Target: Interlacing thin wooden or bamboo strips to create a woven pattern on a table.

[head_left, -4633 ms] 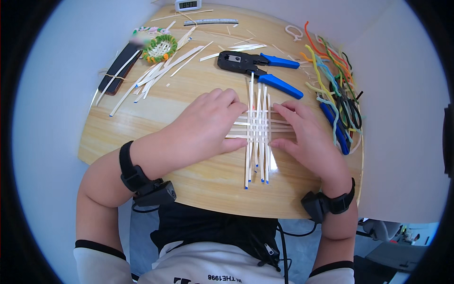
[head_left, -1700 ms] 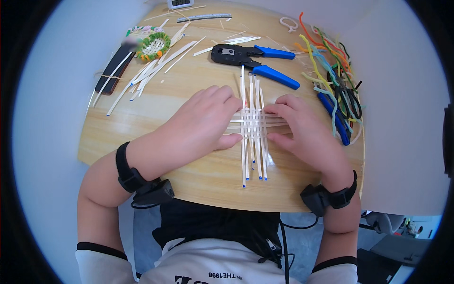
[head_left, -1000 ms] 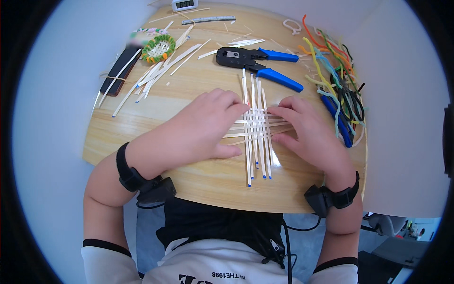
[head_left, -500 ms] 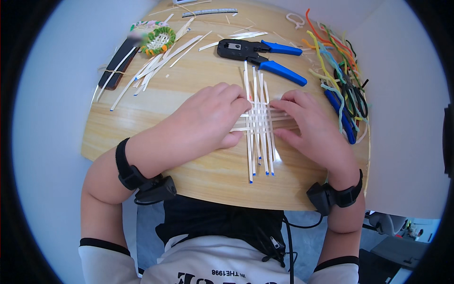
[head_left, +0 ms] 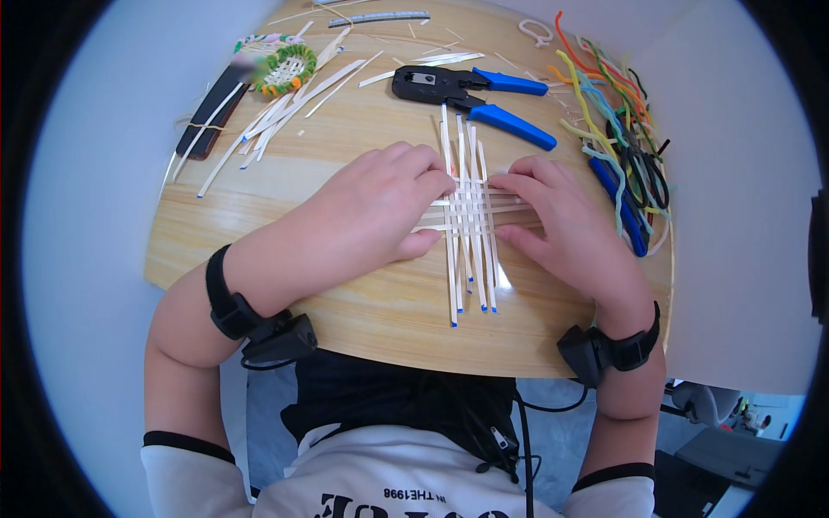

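Observation:
A small lattice of pale woven strips [head_left: 469, 207] lies on the table in front of me. Its long strips run away from me, several with blue tips at the near end, and shorter strips cross them in the middle. On the left side of the weave, my left hand [head_left: 390, 197] is closed, fingertips and thumb at its edge. From the right, my right hand [head_left: 557, 211] grips the opposite edge between bent fingers and thumb. Both hands cover the ends of the cross strips. Just beyond the far strip ends rests a crimping tool [head_left: 432, 86] with blue handles.
At the far left are a dark knife-like handle [head_left: 207, 116], a round green-and-orange woven piece [head_left: 287, 69] and loose strips [head_left: 289, 112]. A ruler [head_left: 380, 19] lies at the back. Colourful fuzzy stems [head_left: 596, 104] and blue-handled pliers [head_left: 617, 203] pile up at the right edge.
Both hands stay at the sides of the weave with almost the same grip. The whole scene sits slightly higher and further left in the picture.

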Tool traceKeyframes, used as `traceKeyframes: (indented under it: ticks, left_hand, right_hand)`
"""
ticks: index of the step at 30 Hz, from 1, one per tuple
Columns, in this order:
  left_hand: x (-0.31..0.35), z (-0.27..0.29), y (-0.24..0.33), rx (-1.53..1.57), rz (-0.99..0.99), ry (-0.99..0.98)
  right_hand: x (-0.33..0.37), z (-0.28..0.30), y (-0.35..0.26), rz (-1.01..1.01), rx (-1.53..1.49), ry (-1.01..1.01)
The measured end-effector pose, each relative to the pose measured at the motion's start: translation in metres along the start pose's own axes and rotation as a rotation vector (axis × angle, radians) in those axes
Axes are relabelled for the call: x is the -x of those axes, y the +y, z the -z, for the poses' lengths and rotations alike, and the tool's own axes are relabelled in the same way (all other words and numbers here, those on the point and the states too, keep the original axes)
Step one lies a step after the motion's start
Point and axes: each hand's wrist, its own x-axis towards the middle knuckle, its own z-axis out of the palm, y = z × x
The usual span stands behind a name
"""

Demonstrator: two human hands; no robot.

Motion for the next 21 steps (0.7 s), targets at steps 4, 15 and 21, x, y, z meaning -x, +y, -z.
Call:
traceKeyframes:
  ticks: [4,15,21]
  left_hand:
    - [-0.0002,0.0,0.0006,-0.001,0.008,-0.008]
    - [0.0004,0.0019,0.0014,0.0,0.009,-0.007]
    - [0.0005,0.0011,0.0006,0.005,0.014,-0.008]
  right_hand:
    - [0.0005,0.0001,0.0009,0.004,0.018,-0.003]
    - [0.001,-0.0008,0.0021,0.014,0.007,0.004]
    - [0.0005,-0.0017,0.0023,0.018,0.007,0.009]
